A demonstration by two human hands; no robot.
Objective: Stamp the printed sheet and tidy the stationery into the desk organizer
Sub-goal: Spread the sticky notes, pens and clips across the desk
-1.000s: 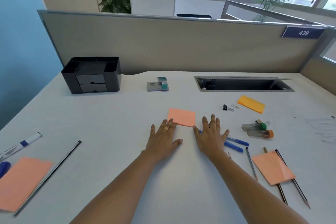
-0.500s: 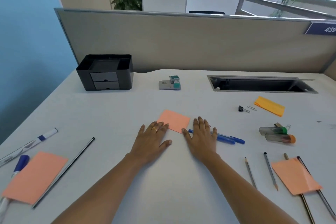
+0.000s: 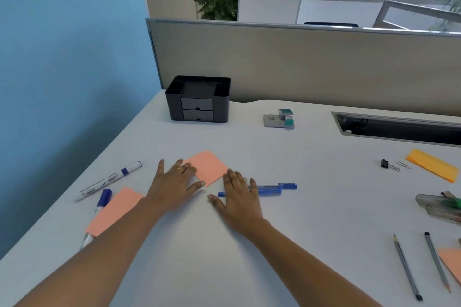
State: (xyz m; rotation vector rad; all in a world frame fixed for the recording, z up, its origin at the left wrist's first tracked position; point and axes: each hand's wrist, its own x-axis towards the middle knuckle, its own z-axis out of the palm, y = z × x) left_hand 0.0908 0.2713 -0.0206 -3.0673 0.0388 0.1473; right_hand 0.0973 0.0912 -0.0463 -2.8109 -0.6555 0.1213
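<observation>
My left hand (image 3: 174, 185) lies flat on the white desk (image 3: 311, 207), fingers spread, its fingertips at the left corner of an orange sticky pad (image 3: 208, 167). My right hand (image 3: 240, 198) lies flat too, resting over blue pens (image 3: 272, 188). The black desk organizer (image 3: 199, 99), with two grey drawers, stands at the back left. A grey and teal stamp (image 3: 280, 119) sits to its right. The printed sheet is out of view.
A white marker (image 3: 109, 179), a blue-capped marker (image 3: 103, 198) and another orange pad (image 3: 114, 209) lie left. Binder clip (image 3: 385, 164), paper clip, yellow pad (image 3: 432, 164), clear tubes (image 3: 440, 204) and pencils (image 3: 406, 265) lie right. A cable slot (image 3: 399, 127) is behind.
The view has swung left, so the organizer and markers sit nearer the middle and the right-side items near the edge. Both hands still lie flat on the desk.
</observation>
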